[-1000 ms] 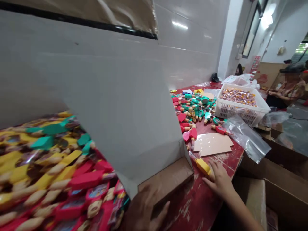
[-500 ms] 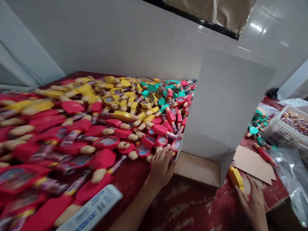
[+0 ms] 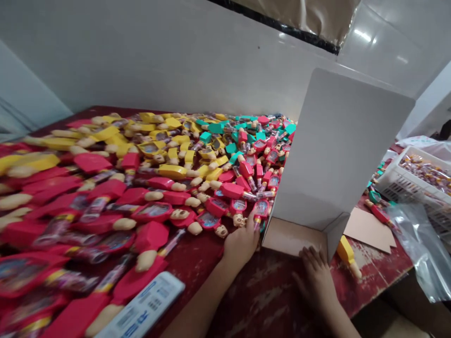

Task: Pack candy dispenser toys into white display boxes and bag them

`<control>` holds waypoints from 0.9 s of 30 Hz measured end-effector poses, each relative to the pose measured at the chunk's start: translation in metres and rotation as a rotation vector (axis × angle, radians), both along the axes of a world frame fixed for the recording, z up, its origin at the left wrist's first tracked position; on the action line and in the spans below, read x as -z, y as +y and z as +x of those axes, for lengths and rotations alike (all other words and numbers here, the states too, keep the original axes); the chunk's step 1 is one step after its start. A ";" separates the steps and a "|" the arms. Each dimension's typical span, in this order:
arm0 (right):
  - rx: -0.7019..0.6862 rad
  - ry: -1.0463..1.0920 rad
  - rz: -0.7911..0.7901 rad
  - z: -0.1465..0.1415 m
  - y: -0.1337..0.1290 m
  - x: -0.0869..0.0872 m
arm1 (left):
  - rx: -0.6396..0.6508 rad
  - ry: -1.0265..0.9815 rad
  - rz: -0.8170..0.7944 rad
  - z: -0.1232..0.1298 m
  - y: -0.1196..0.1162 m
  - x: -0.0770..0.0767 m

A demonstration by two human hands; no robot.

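Observation:
A tall box (image 3: 348, 141), pale grey inside, stands upright with its open side facing me. My left hand (image 3: 239, 246) is at its left, index finger and thumb closed around the clear tube of a red toy (image 3: 261, 208) with a picture window. The thumb is partly hidden. My right hand (image 3: 317, 272) is at the box's lower front edge, fingertips over the rim and thumb spread away, holding nothing. To the right of the box lies a yellow toy (image 3: 346, 250) with a beige knob end.
A wide heap of red, yellow and green toys (image 3: 172, 171) covers the left and back of the red table (image 3: 260, 300). A white printed carton (image 3: 148, 305) lies in front. Cardboard sheets (image 3: 369, 230), a clear plastic bag (image 3: 419, 249) and a full white basket (image 3: 394, 173) are at right.
My right hand has moved left from beside the yellow toy to the box's front edge. My left hand's index finger now reaches onto the red toy. The view has shifted slightly.

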State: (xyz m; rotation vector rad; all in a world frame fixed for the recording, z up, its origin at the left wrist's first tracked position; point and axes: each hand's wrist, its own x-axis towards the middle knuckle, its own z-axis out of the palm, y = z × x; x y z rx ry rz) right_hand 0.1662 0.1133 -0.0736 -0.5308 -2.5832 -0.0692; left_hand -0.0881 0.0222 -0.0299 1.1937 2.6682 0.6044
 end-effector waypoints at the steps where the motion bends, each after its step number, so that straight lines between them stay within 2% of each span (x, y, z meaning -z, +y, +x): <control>1: 0.027 -0.009 -0.044 0.002 0.010 0.000 | -0.016 -0.073 0.085 -0.001 0.000 0.002; 3: 0.054 0.013 -0.199 0.008 0.027 -0.009 | -0.041 -0.204 0.304 0.003 0.000 0.001; 5: 0.048 0.099 -0.424 0.010 0.035 -0.028 | -0.031 -0.227 0.613 0.017 -0.002 -0.005; 6: 0.020 0.177 -0.552 0.008 0.034 -0.042 | -0.005 -0.190 0.785 0.028 -0.003 -0.009; 8: -0.105 0.377 -0.812 -0.001 0.029 -0.072 | 0.180 0.015 1.007 0.053 -0.006 -0.018; 10: -0.231 0.560 -1.069 -0.017 0.024 -0.102 | 0.468 0.300 0.990 0.074 -0.007 -0.022; 11: -0.237 0.633 -1.182 -0.026 0.023 -0.115 | 0.585 0.394 0.958 0.080 -0.008 -0.021; 12: -0.203 0.706 -1.260 -0.035 0.024 -0.125 | 0.650 0.440 0.939 0.083 -0.007 -0.017; 13: -0.139 0.788 -1.284 -0.044 0.027 -0.133 | 0.636 0.438 0.951 0.082 -0.005 -0.012; 14: -0.067 0.875 -1.241 -0.053 0.030 -0.139 | 0.552 0.377 0.963 0.080 -0.002 -0.003; 15: -0.005 0.964 -1.131 -0.063 0.035 -0.141 | 0.433 0.262 0.948 0.076 0.001 0.006; 17: 0.068 1.064 -0.814 -0.081 0.042 -0.138 | 0.202 -0.009 0.824 0.066 0.010 0.027; 18: 0.075 1.062 -0.661 -0.090 0.043 -0.132 | 0.138 -0.121 0.743 0.062 0.014 0.037; 19: 0.067 1.036 -0.542 -0.098 0.044 -0.125 | 0.115 -0.201 0.672 0.059 0.017 0.046; 21: 0.017 0.973 -0.418 -0.111 0.041 -0.107 | 0.139 -0.255 0.620 0.056 0.022 0.059; 24: -0.058 0.906 -0.361 -0.119 0.035 -0.086 | 0.170 -0.266 0.624 0.057 0.024 0.067; 27: -0.063 0.827 -0.314 -0.119 0.034 -0.083 | 0.186 -0.281 0.622 0.058 0.023 0.068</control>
